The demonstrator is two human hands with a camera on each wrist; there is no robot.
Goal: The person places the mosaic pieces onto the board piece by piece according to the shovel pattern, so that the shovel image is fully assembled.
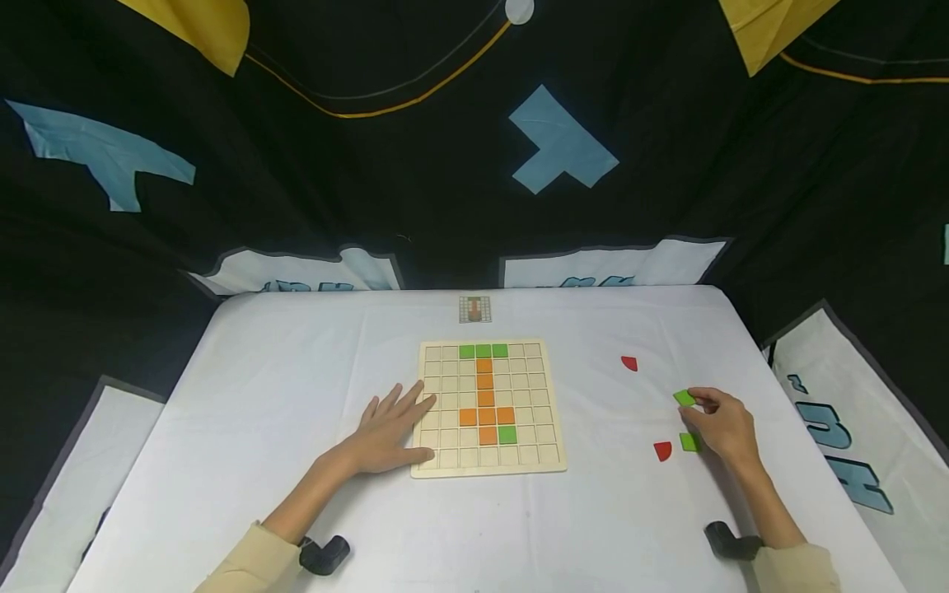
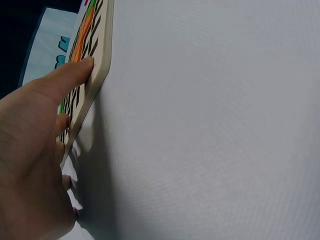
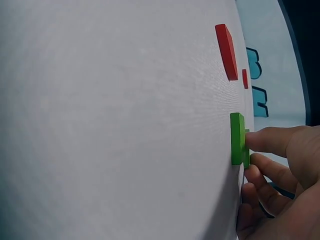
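A wooden grid board (image 1: pixel 452 461) lies on the white table, with green square tiles (image 1: pixel 483 351) along its top row and orange square tiles (image 1: pixel 485 399) forming a column and a short crossbar. My left hand (image 1: pixel 389 432) rests with spread fingers on the board's left edge; in the left wrist view its thumb (image 2: pixel 75 75) presses the rim. On the right, my right hand (image 1: pixel 722 424) pinches a green square tile (image 1: pixel 684 399) between thumb and forefinger. Another green tile (image 1: pixel 689 442) lies just below that hand, and in the right wrist view this nearer green tile (image 3: pixel 236 140) partly hides the pinched one.
Two red quarter-round pieces, one upper (image 1: pixel 629 363) and one lower (image 1: pixel 663 451), lie left of the right hand. A small printed pattern card (image 1: pixel 474 310) sits behind the board. Black wrist mounts (image 1: pixel 324 556) are on both forearms. Dark patterned cloth (image 1: pixel 334 189) hangs behind the table.
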